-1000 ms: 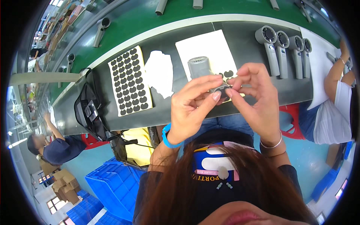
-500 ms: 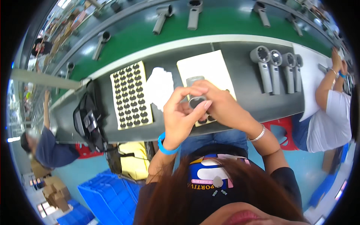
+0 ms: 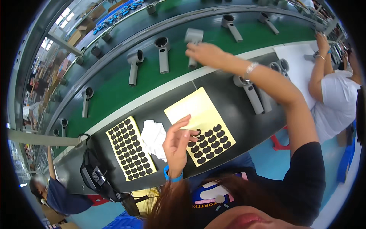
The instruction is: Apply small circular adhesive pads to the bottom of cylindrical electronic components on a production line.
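Note:
My right hand (image 3: 209, 55) reaches far over the green belt, its fingers around the handle of a grey handheld fan (image 3: 194, 36). Slight blur covers the fan and fingertips. Closer in, my left hand (image 3: 177, 147) hovers with fingers apart at the left edge of a pale yellow sheet (image 3: 198, 105). Rows of black rounded stickers (image 3: 208, 148) fill the sheet's near part, one beside my left fingertips. Left of that hand lies a crumpled white cloth (image 3: 153, 137), then another yellow sheet of black stickers (image 3: 131, 149).
More grey fans, such as one (image 3: 162, 55), lie along the green belt (image 3: 110, 95). Several fans (image 3: 249, 95) stand in a row on the dark table at right, partly behind my forearm. A black bag (image 3: 93, 173) sits at left. Co-workers (image 3: 335, 87) sit on both sides.
My right hand has left my left hand and stretched out to the belt with a grey fan. My left hand has opened over the sheet. The view has turned.

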### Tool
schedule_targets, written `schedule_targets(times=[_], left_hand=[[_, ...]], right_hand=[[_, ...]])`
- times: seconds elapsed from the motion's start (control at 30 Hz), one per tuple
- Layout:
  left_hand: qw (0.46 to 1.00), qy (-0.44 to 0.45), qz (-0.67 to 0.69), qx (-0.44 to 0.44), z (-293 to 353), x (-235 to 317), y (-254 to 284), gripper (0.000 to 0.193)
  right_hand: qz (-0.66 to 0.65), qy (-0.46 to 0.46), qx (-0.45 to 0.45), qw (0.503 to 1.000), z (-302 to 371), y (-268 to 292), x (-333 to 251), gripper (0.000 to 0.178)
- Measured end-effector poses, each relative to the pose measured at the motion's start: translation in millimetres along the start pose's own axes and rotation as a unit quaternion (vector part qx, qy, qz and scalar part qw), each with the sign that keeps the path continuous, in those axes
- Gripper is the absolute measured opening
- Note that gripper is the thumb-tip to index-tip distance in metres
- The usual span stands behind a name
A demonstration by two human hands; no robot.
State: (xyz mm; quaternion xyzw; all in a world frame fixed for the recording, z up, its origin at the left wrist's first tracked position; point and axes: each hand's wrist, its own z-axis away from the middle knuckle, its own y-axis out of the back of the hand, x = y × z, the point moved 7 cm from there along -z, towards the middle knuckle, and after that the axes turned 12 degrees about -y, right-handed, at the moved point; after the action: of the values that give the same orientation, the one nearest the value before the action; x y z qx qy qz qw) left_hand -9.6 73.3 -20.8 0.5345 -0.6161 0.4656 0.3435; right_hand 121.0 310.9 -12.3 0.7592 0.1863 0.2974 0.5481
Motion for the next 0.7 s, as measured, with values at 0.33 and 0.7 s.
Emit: schedule_targets(times=[0.33, 0.7], left_hand=[[0.995, 0.085, -0.029, 0.047, 3.4, -38.9, 41.1, 0.019], [0.739, -0.014, -0.672, 0.052, -192.7, -98.9, 84.5, 0.047]], right_hand=[[-0.102, -0.16, 0.095, 0.977, -40.5, -17.5, 84.9, 0.036], [-0.059, -0.457, -0.12, 0.88, 24.1, -74.8, 196.8, 0.062]])
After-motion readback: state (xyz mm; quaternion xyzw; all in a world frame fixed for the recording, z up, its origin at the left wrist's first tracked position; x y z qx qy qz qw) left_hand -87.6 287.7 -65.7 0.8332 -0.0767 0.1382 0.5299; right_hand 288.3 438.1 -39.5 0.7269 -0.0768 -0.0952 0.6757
